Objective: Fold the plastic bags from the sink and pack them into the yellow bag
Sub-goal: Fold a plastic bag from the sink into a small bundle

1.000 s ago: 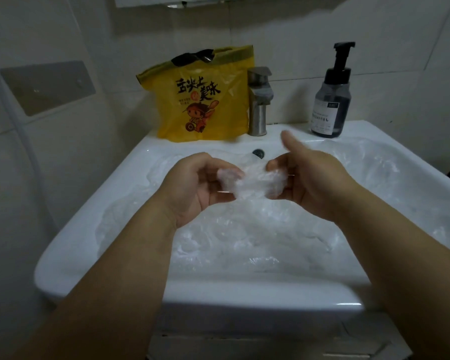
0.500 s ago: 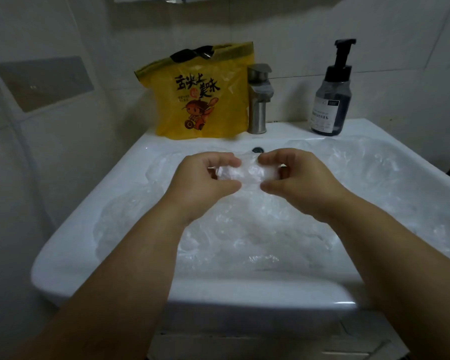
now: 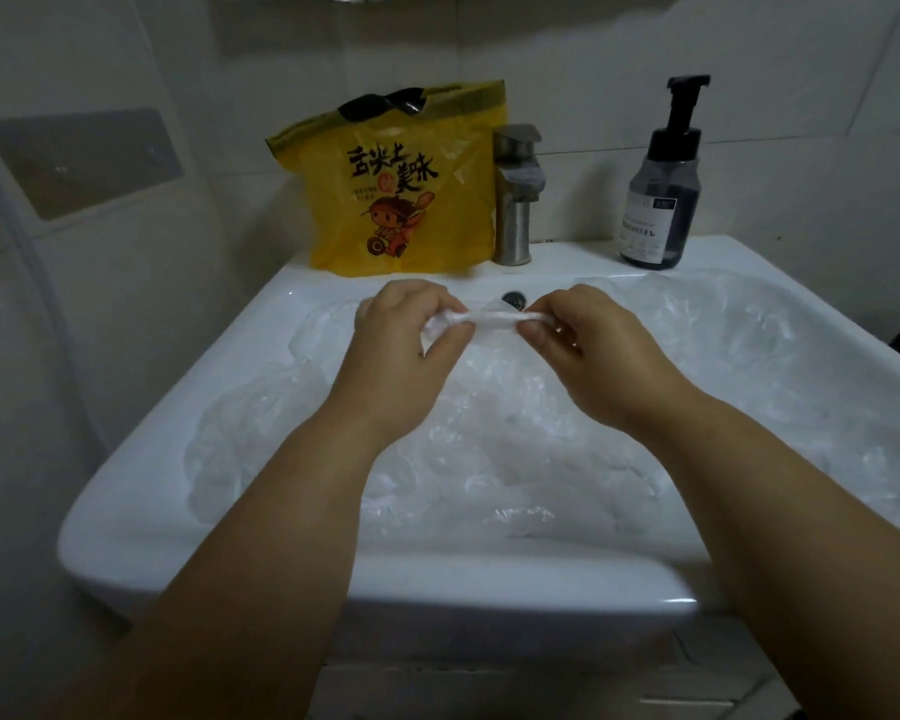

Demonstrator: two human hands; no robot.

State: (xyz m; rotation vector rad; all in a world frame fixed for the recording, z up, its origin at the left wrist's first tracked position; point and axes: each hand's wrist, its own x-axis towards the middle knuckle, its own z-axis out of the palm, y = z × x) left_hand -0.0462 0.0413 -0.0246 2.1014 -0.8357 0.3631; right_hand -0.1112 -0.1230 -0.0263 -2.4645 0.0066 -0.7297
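Note:
A small folded clear plastic bag (image 3: 492,320) is stretched into a narrow strip between my two hands above the back of the sink. My left hand (image 3: 404,345) pinches its left end and my right hand (image 3: 583,345) pinches its right end. Below them the white sink (image 3: 178,491) is filled with a heap of loose clear plastic bags (image 3: 515,459). The yellow bag (image 3: 401,184) with a cartoon print stands upright on the back ledge, left of the tap, its top open with a black strip at the rim.
A steel tap (image 3: 515,194) stands on the back ledge right of the yellow bag. A dark pump soap bottle (image 3: 661,194) is at the back right. Tiled walls close in on the left and behind. The overflow hole (image 3: 513,298) shows just behind the hands.
My hands have moved up and back toward the tap. The loose wad between them has been folded and pulled into a thin flat strip.

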